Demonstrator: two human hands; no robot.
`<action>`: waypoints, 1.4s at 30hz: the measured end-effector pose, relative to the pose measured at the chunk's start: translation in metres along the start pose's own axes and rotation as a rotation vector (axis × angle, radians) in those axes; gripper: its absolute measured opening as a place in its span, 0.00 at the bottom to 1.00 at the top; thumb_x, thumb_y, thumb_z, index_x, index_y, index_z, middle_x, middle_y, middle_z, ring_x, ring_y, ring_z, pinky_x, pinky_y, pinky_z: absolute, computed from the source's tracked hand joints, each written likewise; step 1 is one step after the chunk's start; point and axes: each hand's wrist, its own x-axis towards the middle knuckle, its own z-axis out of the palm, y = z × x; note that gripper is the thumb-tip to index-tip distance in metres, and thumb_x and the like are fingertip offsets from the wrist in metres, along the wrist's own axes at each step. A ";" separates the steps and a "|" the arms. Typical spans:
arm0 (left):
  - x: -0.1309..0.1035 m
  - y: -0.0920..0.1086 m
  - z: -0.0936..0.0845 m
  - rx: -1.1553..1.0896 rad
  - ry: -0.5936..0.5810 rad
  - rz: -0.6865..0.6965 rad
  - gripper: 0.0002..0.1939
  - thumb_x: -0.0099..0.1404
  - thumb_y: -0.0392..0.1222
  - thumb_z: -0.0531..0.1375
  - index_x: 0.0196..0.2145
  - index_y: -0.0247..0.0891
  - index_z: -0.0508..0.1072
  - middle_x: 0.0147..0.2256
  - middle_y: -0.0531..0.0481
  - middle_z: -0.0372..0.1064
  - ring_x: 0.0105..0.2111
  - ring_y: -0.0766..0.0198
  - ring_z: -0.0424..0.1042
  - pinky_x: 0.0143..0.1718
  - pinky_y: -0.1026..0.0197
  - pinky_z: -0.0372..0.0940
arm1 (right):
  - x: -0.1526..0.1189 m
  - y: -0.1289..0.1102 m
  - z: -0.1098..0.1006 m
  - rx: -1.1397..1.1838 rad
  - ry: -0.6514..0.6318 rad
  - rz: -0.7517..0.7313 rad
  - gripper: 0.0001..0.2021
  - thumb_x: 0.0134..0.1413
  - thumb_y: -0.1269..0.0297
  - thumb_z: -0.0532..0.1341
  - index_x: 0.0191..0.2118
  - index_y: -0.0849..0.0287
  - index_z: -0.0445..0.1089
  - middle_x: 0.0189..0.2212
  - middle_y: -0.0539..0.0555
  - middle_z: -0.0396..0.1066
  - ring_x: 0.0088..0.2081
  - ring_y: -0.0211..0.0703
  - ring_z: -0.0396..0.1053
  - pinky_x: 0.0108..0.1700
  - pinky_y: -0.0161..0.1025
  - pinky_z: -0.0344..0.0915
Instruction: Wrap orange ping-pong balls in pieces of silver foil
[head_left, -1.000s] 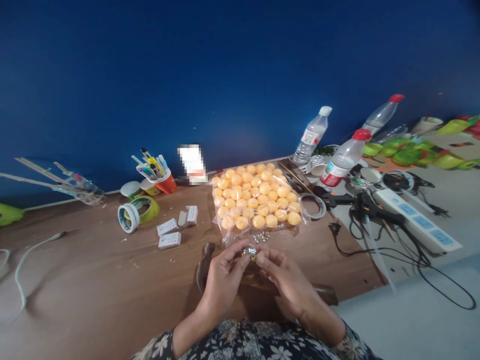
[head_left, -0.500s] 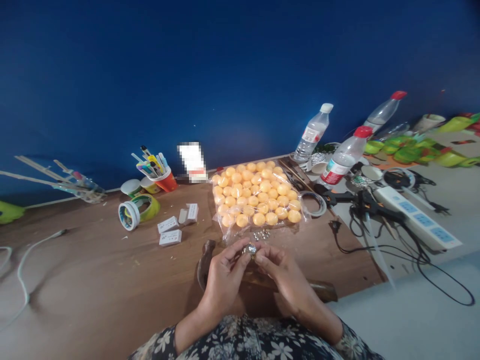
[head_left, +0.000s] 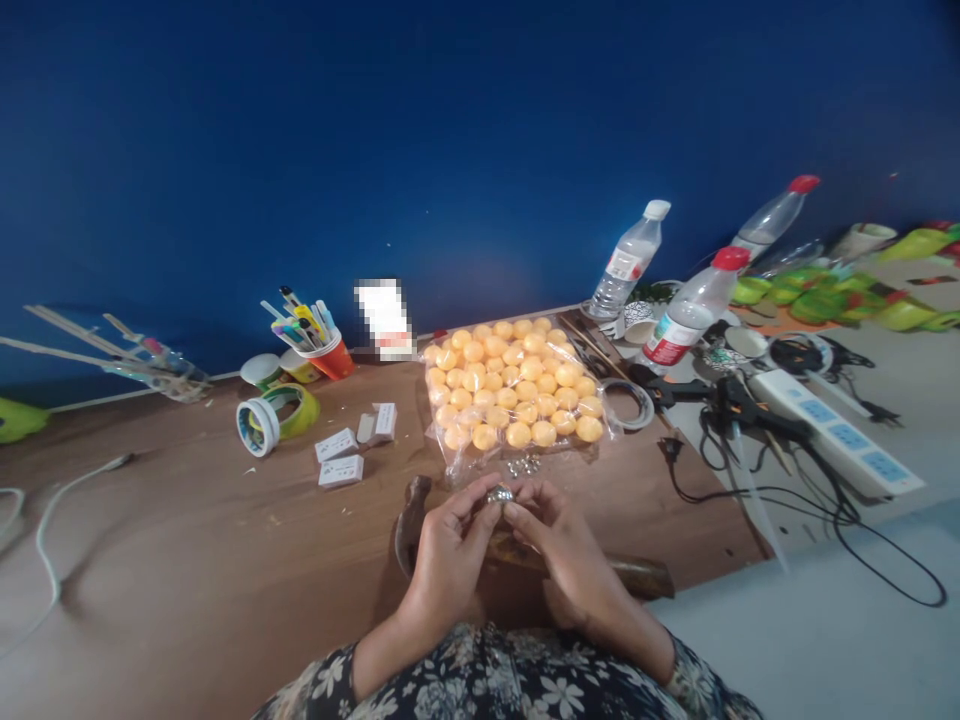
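My left hand (head_left: 448, 545) pinches a small shiny silver ball (head_left: 499, 495) between thumb and fingertips. From the other side, the thumb and fingers of my right hand (head_left: 553, 530) close on the same ball, so much of its surface is hidden. Beneath both hands lies a hammer (head_left: 637, 575) with a wooden handle, its dark head to the left and its middle partly covered. Just beyond my fingertips, several small silver pieces (head_left: 523, 466) lie on the brown table (head_left: 300, 560). Behind them is a clear bag of orange-yellow balls (head_left: 517, 385).
Small white boxes (head_left: 341, 471), tape rolls (head_left: 300, 412) and a cup of pens (head_left: 330, 355) stand to the left. On the right are plastic bottles (head_left: 686, 315), a tape ring (head_left: 628, 404), black clamps (head_left: 757, 408), a power strip (head_left: 836, 432) and a looping black cable (head_left: 847, 510).
My right hand has shifted slightly left, its thumb now closer against the silver ball. A small golden bit seen under the ball earlier is now covered. The left hand stays nearly still.
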 end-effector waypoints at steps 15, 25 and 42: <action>-0.004 0.003 0.006 -0.559 0.019 -0.301 0.21 0.54 0.42 0.68 0.45 0.35 0.75 0.37 0.45 0.78 0.38 0.63 0.76 0.40 0.66 0.69 | 0.001 0.014 -0.003 0.047 -0.130 -0.096 0.15 0.50 0.56 0.67 0.42 0.55 0.68 0.40 0.53 0.73 0.43 0.46 0.71 0.45 0.43 0.67; -0.008 -0.003 0.003 -0.541 -0.018 -0.303 0.19 0.56 0.45 0.67 0.44 0.33 0.73 0.36 0.43 0.77 0.29 0.65 0.75 0.27 0.68 0.67 | 0.001 0.023 -0.003 -0.454 -0.035 -0.362 0.15 0.51 0.63 0.65 0.46 0.54 0.67 0.42 0.54 0.74 0.40 0.47 0.72 0.42 0.43 0.69; -0.008 -0.011 -0.009 -0.713 -0.100 -0.416 0.09 0.56 0.41 0.67 0.33 0.33 0.75 0.29 0.50 0.71 0.27 0.70 0.70 0.29 0.71 0.66 | 0.002 0.022 -0.010 -0.726 -0.145 -0.584 0.23 0.51 0.68 0.66 0.54 0.53 0.65 0.50 0.56 0.70 0.51 0.50 0.67 0.53 0.48 0.64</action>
